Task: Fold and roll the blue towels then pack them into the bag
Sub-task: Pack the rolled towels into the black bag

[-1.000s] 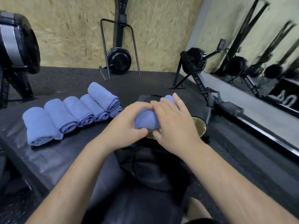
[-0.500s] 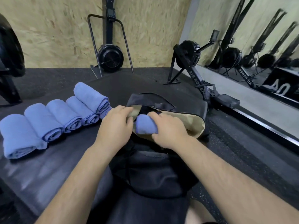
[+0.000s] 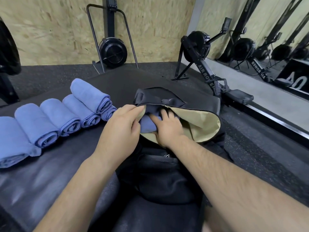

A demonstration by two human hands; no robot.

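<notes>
A black bag [image 3: 197, 104] with a tan lining lies open on the black mat in front of me. My left hand [image 3: 122, 131] pinches the near-left edge of the bag's opening and holds it up. My right hand [image 3: 168, 128] grips a rolled blue towel [image 3: 148, 125] that sits half inside the opening, with my fingertips reaching into the bag. Several more rolled blue towels [image 3: 50, 121] lie side by side on the mat to the left, one stacked on top at the far end [image 3: 90, 96].
The black mat [image 3: 50, 173] spreads under the towels and bag. An air rower [image 3: 209, 76] stands to the right beside a mirror wall [image 3: 267, 39]. Another machine [image 3: 112, 52] leans against the wooden back wall. A dark machine [image 3: 6, 52] is at the far left.
The rolled towel went from above the bag down into its opening. My left hand let go of the towel and took the bag's edge. My right hand pushed further in.
</notes>
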